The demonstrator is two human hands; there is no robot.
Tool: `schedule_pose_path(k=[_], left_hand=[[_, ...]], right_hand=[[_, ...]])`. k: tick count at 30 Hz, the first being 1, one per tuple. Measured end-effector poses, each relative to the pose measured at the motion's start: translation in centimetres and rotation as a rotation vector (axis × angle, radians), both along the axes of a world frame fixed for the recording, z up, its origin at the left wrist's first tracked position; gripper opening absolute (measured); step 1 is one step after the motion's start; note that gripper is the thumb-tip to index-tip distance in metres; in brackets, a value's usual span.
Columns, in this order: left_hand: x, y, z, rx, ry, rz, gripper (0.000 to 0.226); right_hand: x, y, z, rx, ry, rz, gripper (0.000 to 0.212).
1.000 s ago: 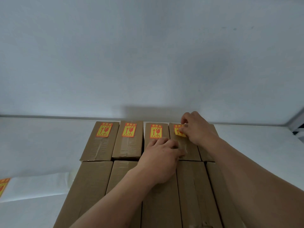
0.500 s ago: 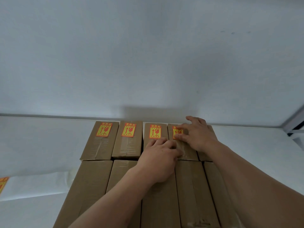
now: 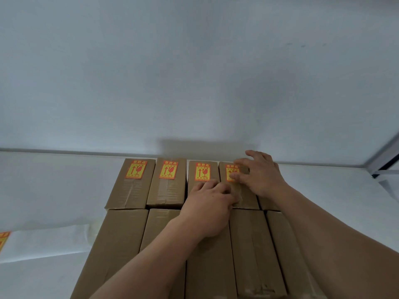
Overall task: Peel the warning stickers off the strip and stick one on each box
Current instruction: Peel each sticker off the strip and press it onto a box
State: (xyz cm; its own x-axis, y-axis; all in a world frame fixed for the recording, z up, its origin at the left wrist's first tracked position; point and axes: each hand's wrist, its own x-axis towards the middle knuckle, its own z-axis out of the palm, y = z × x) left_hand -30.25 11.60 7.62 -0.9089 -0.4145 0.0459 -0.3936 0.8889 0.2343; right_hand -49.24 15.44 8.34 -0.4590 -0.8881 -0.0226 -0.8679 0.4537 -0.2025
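Note:
Brown cardboard boxes stand in two rows on a white table. The three far-row boxes at the left each carry a red and yellow warning sticker point(image 3: 133, 169), point(image 3: 168, 170), point(image 3: 202, 172). On the fourth far box point(image 3: 244, 195) lies a fourth sticker point(image 3: 230, 172), partly covered by my right hand point(image 3: 261, 173), which rests flat on it with fingers spread. My left hand point(image 3: 210, 209) lies with fingers curled on the boxes just in front, holding nothing I can see. The near-row boxes point(image 3: 121, 240) show bare tops.
The white sticker strip point(image 3: 47, 241) lies on the table at the left, one sticker point(image 3: 3, 239) showing at the frame's edge. A grey wall rises behind the boxes. A metal frame point(image 3: 382, 160) stands at the far right.
My right hand has gone from pinching the sticker at the fourth box to lying flat on it with fingers spread. The left hand has stayed in place.

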Motion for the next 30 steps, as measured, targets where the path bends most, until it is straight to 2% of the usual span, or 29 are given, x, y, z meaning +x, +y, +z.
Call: schedule_pose_path(k=[9, 15, 24, 30], left_hand=[[0.3, -0.2, 0.0, 0.007, 0.013, -0.013, 0.037], [3.8, -2.3, 1.8, -0.010, 0.100, 0.103, 0.036], [18.9, -7.9, 1.8, -0.138, 0.142, 0.377, 0.034], [29.5, -9.2, 0.5, -0.149, 0.126, 0.582, 0.025]], right_hand=[[0.1, 0.4, -0.1, 0.097, 0.044, 0.001, 0.053], [2.5, -0.2, 1.4, -0.056, 0.107, 0.104, 0.040], [13.6, -4.4, 2.8, -0.103, 0.207, 0.408, 0.032], [23.8, -8.9, 1.9, -0.095, 0.191, 0.567, 0.033]])
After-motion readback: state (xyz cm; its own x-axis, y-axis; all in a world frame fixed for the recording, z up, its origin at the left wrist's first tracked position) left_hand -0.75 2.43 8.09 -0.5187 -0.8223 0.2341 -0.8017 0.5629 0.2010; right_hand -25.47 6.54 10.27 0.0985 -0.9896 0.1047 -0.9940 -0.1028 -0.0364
